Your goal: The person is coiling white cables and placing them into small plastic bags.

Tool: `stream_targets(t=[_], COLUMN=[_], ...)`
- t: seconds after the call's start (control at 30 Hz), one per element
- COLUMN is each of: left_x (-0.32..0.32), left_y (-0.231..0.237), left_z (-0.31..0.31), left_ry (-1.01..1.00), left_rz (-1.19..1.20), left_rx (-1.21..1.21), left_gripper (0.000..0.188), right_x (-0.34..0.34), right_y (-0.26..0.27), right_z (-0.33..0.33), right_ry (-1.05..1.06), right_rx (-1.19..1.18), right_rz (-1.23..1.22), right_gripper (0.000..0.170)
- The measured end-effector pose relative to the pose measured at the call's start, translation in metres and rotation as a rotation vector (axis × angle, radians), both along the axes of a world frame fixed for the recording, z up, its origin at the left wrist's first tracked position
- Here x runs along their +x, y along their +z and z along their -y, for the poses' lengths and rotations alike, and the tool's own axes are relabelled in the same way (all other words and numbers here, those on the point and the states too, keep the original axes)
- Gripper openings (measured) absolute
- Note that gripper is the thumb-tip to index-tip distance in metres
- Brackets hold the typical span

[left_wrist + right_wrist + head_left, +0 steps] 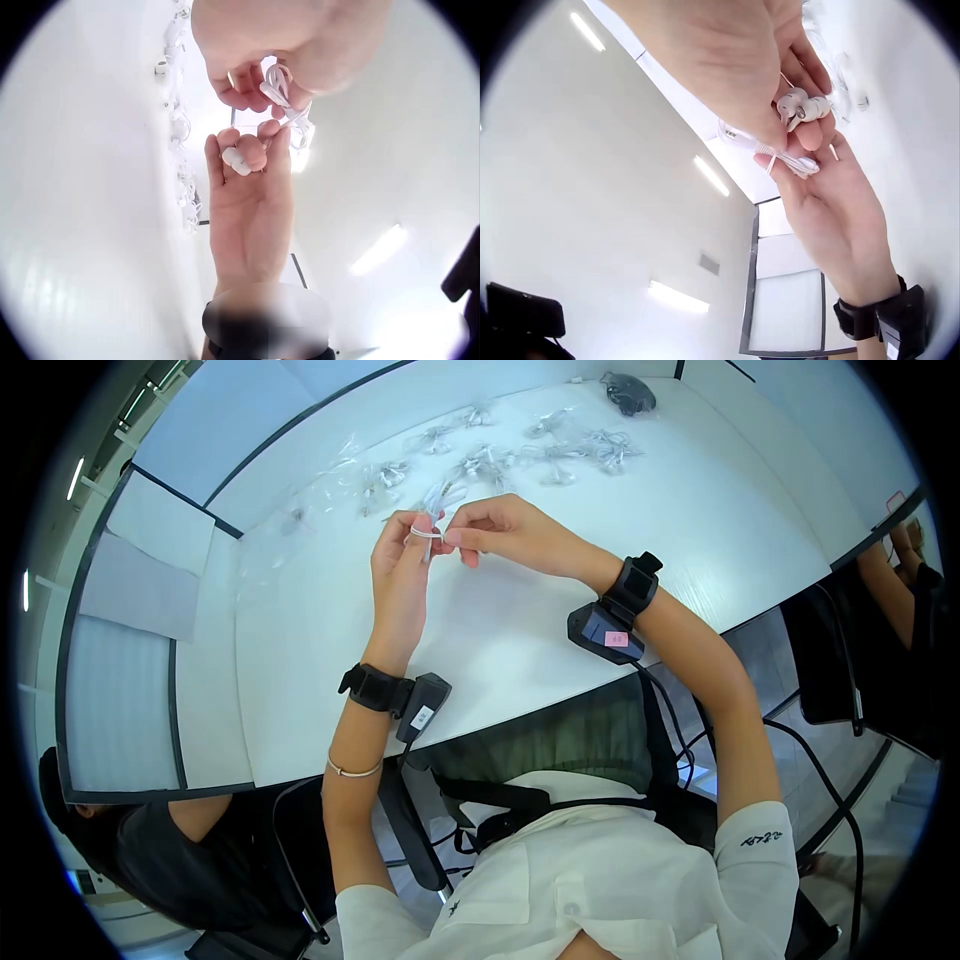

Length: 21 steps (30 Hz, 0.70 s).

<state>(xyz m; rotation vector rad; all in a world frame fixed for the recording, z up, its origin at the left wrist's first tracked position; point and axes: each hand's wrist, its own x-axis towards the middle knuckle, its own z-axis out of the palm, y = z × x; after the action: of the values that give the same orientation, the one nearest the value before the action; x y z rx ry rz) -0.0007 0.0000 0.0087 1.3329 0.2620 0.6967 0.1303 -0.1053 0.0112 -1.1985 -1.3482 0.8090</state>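
Observation:
A coiled white earphone cable (277,84) is gripped in my left hand (399,585) (300,37) (840,214), with a strand wound around the bundle near the thumb. My right hand (525,538) (251,210) (712,56) is close beside it, fingers bent, pinching the thin white strand (427,534) that runs between the hands. White earbuds (236,160) (814,110) lie at the right hand's curled fingers. Both hands are raised over the white table (330,650); the fingers partly hide the bundle.
Several clear bags with white cables (483,463) lie across the far part of the table. A dark rounded object (629,395) sits at the back right. Panels (122,700) border the table. Other people are partly visible at both sides.

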Motion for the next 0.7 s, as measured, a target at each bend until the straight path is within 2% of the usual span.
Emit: stream_targets(t=[0.07, 0.17, 0.23, 0.33, 0.47, 0.57, 0.63, 0.7], left_x=[-0.002, -0.003, -0.005, -0.006, -0.007, -0.007, -0.007, -0.007], left_y=[-0.003, -0.004, -0.003, 0.009, -0.002, -0.001, 0.0, 0.003], left_z=[-0.004, -0.008, -0.011, -0.002, -0.016, -0.017, -0.016, -0.012], left_ry=[-0.08, -0.163, -0.203, -0.2, -0.366, -0.44, -0.434, -0.358], left_rz=[0.013, 0.015, 0.002, -0.033, -0.051, -0.216, -0.348, -0.381], left_rx=[-0.087, -0.153, -0.169, -0.122, -0.084, 0.086, 0.21, 0.219], left_gripper=[0.017, 0.018, 0.018, 0.017, 0.015, 0.015, 0.018, 0.017], right_x=[0.003, -0.001, 0.0, 0.005, 0.004, 0.009, 0.01, 0.01], right_y=[-0.005, 0.006, 0.01, 0.006, 0.01, 0.009, 0.004, 0.0], right_z=[-0.003, 0.003, 0.005, 0.004, 0.007, 0.006, 0.005, 0.003], right_ry=[0.049, 0.032, 0.023, 0.041, -0.02, -0.019, 0.014, -0.006], right_rx=[-0.005, -0.095, -0.121, -0.126, -0.081, -0.129, -0.153, -0.128], right_rz=[-0.042, -0.239, -0.285, -0.321, -0.359, -0.126, -0.115, -0.056], right_gripper=[0.026, 0.026, 0.025, 0.024, 0.021, 0.018, 0.017, 0.015])
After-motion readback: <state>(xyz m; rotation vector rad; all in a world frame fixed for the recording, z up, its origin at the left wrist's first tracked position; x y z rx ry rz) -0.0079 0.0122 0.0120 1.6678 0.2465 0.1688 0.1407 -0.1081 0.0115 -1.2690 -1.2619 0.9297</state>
